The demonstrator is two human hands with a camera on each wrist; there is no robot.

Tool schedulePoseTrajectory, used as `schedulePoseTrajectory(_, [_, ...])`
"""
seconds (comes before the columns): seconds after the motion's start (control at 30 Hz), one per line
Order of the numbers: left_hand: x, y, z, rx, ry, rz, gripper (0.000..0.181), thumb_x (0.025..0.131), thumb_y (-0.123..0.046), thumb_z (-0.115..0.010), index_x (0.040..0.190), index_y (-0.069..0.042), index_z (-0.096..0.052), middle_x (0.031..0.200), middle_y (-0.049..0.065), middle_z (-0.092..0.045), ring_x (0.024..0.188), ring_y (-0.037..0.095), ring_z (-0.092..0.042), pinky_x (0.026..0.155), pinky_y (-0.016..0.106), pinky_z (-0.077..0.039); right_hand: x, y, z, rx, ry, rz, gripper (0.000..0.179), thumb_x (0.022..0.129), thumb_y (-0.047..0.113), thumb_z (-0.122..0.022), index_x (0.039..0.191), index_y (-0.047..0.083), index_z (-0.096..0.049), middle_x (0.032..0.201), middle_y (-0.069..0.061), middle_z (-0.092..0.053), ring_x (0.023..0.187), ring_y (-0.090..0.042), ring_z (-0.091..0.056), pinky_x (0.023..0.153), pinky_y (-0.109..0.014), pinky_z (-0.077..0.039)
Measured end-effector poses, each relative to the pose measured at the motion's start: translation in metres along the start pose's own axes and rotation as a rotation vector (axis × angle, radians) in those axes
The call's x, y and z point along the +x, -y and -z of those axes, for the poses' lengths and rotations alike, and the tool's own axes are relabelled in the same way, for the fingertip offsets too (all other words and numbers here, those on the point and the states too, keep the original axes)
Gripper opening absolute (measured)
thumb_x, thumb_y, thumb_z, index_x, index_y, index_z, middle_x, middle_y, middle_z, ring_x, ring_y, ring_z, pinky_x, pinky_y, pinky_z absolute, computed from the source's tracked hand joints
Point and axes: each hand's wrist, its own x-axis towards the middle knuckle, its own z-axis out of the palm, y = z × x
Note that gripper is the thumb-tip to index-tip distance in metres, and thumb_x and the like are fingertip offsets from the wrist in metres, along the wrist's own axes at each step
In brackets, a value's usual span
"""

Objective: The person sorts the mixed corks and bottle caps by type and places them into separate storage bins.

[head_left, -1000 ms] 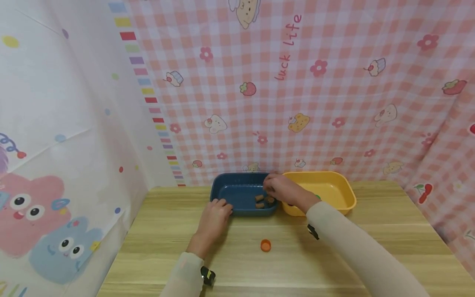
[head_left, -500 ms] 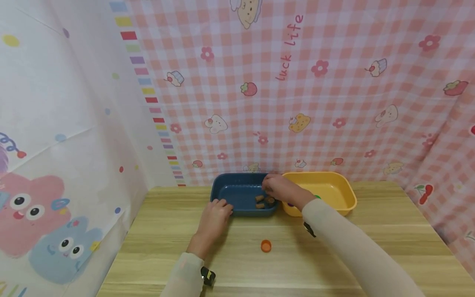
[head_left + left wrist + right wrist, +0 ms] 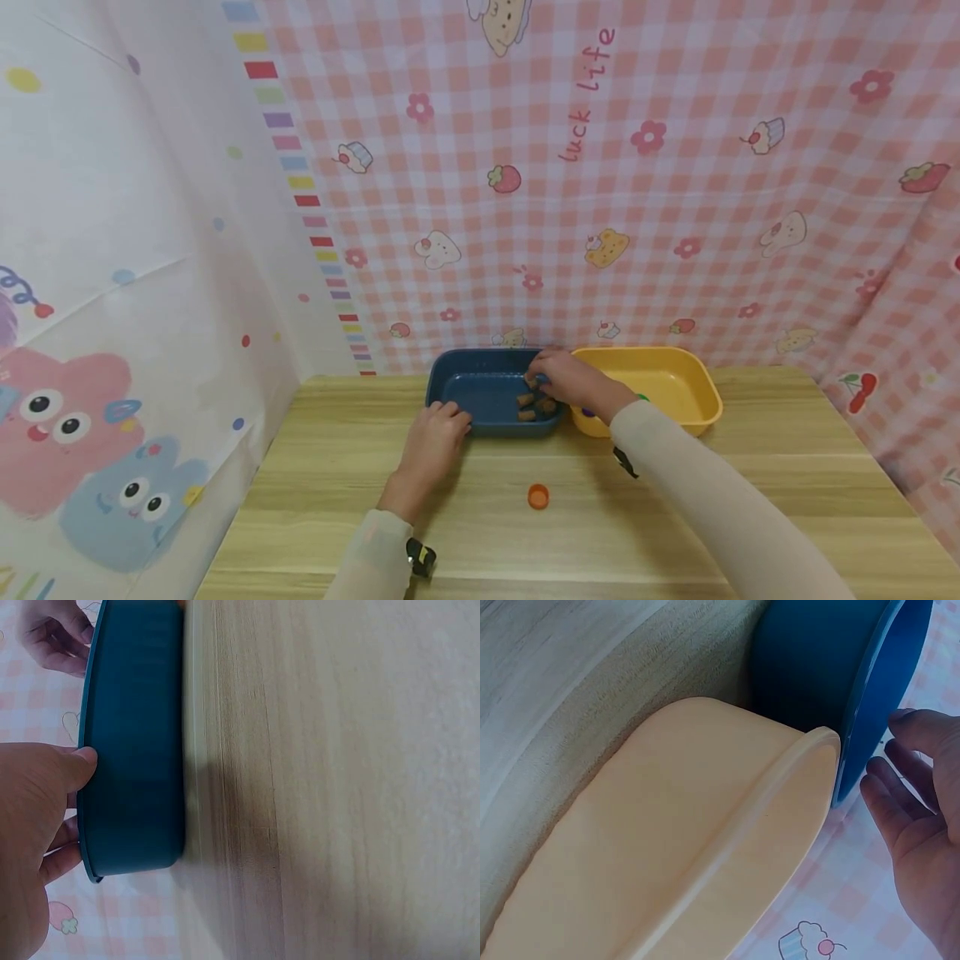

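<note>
My left hand [image 3: 435,442] grips the near left rim of a blue plastic tray [image 3: 483,402]. In the left wrist view its thumb [image 3: 84,759] presses the outer side, fingers beyond the rim. Over the right end of that tray is my right hand [image 3: 573,379]. The right wrist view shows its fingers [image 3: 881,802] loosely bent and apart from the thumb, with nothing seen between them. Several small brown cork-like cylinders [image 3: 527,415] lie in the tray's right end. Another brown piece [image 3: 531,383] shows right below the right fingertips.
A yellow tray [image 3: 678,392] stands against the blue tray's right end, partly covered by the right forearm. Small green [image 3: 642,398] and purple [image 3: 588,412] bits show inside it. An orange cap [image 3: 537,497] lies on the wooden table [image 3: 337,467] in front. A checked cloth [image 3: 465,208] hangs behind.
My right hand has shifted slightly left over the blue tray, and a further brown piece now shows under its fingertips. My left hand stays on the rim.
</note>
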Motion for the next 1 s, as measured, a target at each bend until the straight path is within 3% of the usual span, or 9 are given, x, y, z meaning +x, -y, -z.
schedulePoseTrajectory(0.63, [-0.001,0.001,-0.002,0.007,0.004,-0.003,0.003,0.088,-0.013,-0.080,0.088,-0.014,-0.078,0.081,0.002,-0.067,0.071,0.024,-0.059,0.062,0.035,-0.047,-0.026,0.006,0.001,0.099,-0.097,0.033,0.029,0.094,0.006,-0.074,0.122,0.008,-0.071,0.130,-0.012,-0.067,0.121,-0.029,-0.064,0.098,-0.044,-0.055])
schedulePoseTrajectory(1.0, [0.000,0.002,-0.003,0.014,0.010,-0.010,0.005,0.091,-0.016,-0.078,0.089,-0.011,-0.078,0.082,0.003,-0.068,0.072,0.024,-0.060,0.063,0.036,-0.049,-0.048,0.020,-0.001,0.042,-0.113,0.088,0.029,0.095,0.013,-0.075,0.123,0.011,-0.070,0.136,-0.014,-0.064,0.122,-0.030,-0.064,0.096,-0.043,-0.056])
